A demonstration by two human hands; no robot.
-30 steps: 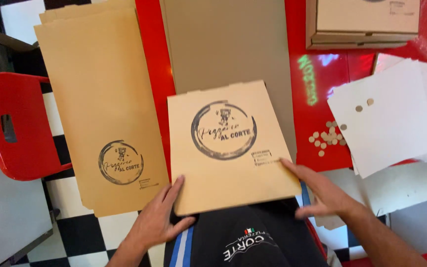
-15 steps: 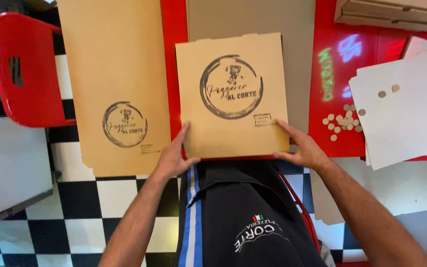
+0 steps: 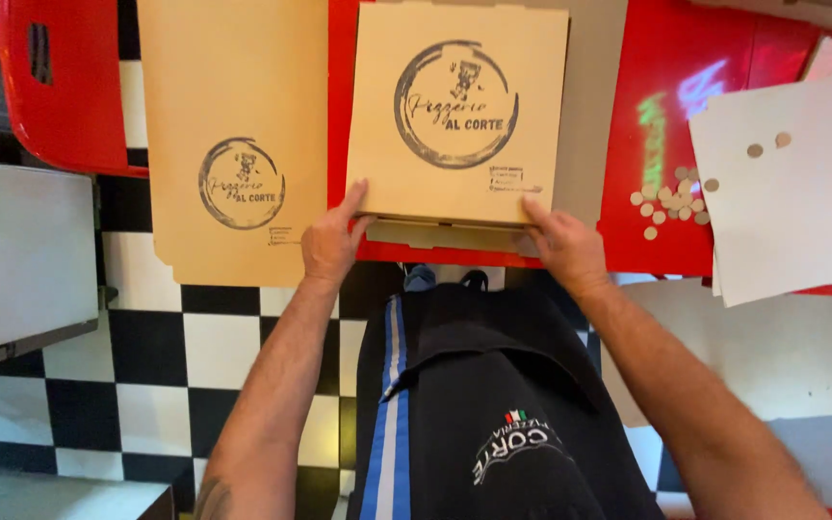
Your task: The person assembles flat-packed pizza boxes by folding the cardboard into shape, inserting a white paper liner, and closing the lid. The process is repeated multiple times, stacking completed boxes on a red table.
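Pizza box (image 3: 456, 116) folded, near counter (image 3: 666, 246) edge | our hands (image 3: 331, 241) (image 3: 562, 248) spread, pressing its front corners | risk: uneven pressure may pop the flap

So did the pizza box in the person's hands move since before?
Yes. The pizza box, once crooked, now lies square and closed on the red table. The left hand and right hand have come in to its front corners.
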